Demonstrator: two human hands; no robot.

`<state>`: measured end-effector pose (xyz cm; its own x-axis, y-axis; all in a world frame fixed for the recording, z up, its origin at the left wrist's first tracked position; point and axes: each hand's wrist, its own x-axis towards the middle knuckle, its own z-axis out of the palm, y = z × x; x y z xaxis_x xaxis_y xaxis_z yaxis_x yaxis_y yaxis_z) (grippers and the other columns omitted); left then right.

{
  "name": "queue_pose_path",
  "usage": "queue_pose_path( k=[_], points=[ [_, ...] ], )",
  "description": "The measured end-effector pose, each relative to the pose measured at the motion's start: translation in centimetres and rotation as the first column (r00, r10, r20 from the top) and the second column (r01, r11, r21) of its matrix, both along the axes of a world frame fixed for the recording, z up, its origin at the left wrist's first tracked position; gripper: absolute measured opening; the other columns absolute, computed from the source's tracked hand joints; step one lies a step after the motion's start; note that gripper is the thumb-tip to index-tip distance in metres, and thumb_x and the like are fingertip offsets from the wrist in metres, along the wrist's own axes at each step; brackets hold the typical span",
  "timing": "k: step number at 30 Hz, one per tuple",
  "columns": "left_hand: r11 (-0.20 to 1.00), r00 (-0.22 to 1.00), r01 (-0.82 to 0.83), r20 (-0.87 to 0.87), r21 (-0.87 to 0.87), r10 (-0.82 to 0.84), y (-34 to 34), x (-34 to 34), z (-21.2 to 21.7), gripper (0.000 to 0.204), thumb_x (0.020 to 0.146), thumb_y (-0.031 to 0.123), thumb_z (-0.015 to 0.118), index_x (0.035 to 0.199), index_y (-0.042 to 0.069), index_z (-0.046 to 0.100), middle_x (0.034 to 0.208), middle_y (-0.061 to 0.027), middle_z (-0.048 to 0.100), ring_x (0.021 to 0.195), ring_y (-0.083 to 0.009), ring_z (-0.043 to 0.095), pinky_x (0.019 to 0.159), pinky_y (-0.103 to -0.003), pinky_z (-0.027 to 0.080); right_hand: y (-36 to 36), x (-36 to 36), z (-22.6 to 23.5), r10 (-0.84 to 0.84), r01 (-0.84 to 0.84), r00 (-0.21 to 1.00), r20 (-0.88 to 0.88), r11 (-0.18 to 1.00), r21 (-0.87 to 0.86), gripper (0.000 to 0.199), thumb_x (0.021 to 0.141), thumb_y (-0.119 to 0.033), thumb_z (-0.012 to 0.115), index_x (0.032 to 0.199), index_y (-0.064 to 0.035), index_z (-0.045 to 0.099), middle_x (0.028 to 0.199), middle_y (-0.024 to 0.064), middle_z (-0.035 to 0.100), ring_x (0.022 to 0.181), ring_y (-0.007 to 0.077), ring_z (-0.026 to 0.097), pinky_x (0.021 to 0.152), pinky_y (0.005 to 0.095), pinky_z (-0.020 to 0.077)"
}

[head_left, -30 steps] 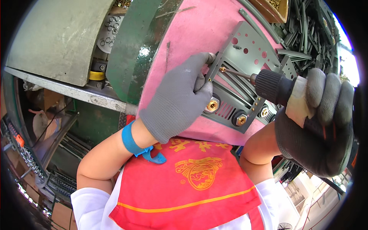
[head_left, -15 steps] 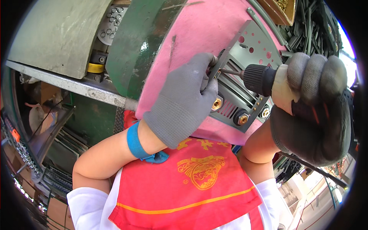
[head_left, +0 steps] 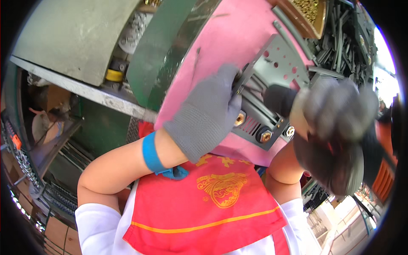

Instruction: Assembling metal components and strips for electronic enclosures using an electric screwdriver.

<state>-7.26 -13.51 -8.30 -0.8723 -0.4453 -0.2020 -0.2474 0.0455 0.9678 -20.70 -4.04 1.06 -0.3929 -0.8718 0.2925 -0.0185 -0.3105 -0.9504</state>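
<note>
A grey metal panel (head_left: 272, 75) with round holes and slots lies tilted in front of me. Brass fittings with black nuts, one of them the near fitting (head_left: 265, 136), sit along its near part. My left hand (head_left: 206, 114), in a grey glove, pinches the panel's left edge between thumb and fingers. In my gloved right hand (head_left: 335, 123), smeared by motion, is a power screwdriver (head_left: 278, 100) with a black nose pointing left over the panel. Its bit is too blurred to tell whether it touches a screw. Most of the driver's body is hidden behind the glove.
Pink sheeting (head_left: 229, 36) covers the work surface under the panel. A green plate (head_left: 163, 53) and a grey board (head_left: 70, 38) are at the left. At the far right stand a box of small brass parts (head_left: 308, 10) and a heap of dark strips (head_left: 338, 46).
My right hand and the screwdriver have moved down and slightly left in the picture, with the nose tilted differently. The left hand keeps its hold on the panel. The whole view has shifted a little.
</note>
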Motion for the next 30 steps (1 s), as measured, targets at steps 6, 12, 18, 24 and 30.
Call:
queue_pose_path(
  k=[6, 12, 18, 24, 30],
  points=[
    [0.584, 0.949, 0.152, -0.047, -0.797, -0.312, -8.6, -5.7, 3.5, 0.024, 0.092, 0.018, 0.062, 0.111, 0.003, 0.062, 0.094, -0.0203, 0.067, 0.092, -0.0396, 0.064, 0.078, -0.046, 0.052, 5.5, -2.5, 3.4, -0.217, 0.245, 0.95, 0.224, 0.964, -0.102, 0.024, 0.079, -0.018, 0.068, 0.088, -0.0108, 0.048, 0.069, -0.0003, 0.046, 0.066, 0.0112, 0.04, 0.058, 0.0237, 0.0349],
    [0.274, 0.856, 0.218, 0.048, -0.937, -0.515, -12.8, -20.1, 3.9, 0.029, 0.087, 0.002, 0.058, 0.113, 0.007, 0.07, 0.107, -0.015, 0.07, 0.098, -0.0352, 0.066, 0.087, -0.042, 0.054, 7.3, -2.7, 1.0, -0.483, 0.467, 0.875, 0.016, 0.837, -0.287, 0.061, 0.084, -0.016, 0.077, 0.135, -0.0043, 0.045, 0.076, 0.0057, 0.057, 0.052, 0.0153, 0.052, 0.05, 0.032, 0.0464],
    [0.037, 0.755, 0.536, 0.459, -0.844, -0.469, -9.5, -24.4, 4.3, 0.033, 0.086, 0.001, 0.06, 0.116, 0.012, 0.069, 0.107, -0.0141, 0.07, 0.1, -0.0354, 0.067, 0.085, -0.042, 0.056, 9.7, -3.3, 1.8, -0.517, 0.529, 0.848, 0.117, 0.837, -0.138, 0.027, 0.08, -0.016, 0.075, 0.085, -0.0036, 0.052, 0.064, 0.0037, 0.05, 0.049, 0.0138, 0.046, 0.049, 0.0295, 0.0424],
    [0.051, 0.877, 0.401, 0.367, -0.915, -0.312, -7.5, -25.0, 2.9, 0.02, 0.086, 0.003, 0.059, 0.102, 0.01, 0.068, 0.099, -0.0146, 0.067, 0.095, -0.0359, 0.068, 0.078, -0.046, 0.057, 8.9, -3.5, 1.2, -0.657, 0.647, 0.754, 0.009, 0.739, -0.188, 0.02, 0.08, -0.015, 0.063, 0.084, -0.0022, 0.049, 0.065, 0.0033, 0.047, 0.049, 0.0116, 0.043, 0.049, 0.0265, 0.0366],
    [0.216, 0.964, 0.12, 0.062, -0.969, -0.257, -9.7, -26.2, 2.8, 0.015, 0.089, 0.005, 0.06, 0.101, 0.008, 0.068, 0.089, -0.0146, 0.066, 0.089, -0.029, 0.07, 0.072, -0.041, 0.056, 8.3, -2.6, 1.4, -0.657, 0.639, 0.754, 0.011, 0.729, -0.244, 0.019, 0.08, -0.014, 0.064, 0.084, -0.0023, 0.049, 0.064, 0.0021, 0.047, 0.046, 0.0111, 0.043, 0.048, 0.0269, 0.0394]
  ],
)
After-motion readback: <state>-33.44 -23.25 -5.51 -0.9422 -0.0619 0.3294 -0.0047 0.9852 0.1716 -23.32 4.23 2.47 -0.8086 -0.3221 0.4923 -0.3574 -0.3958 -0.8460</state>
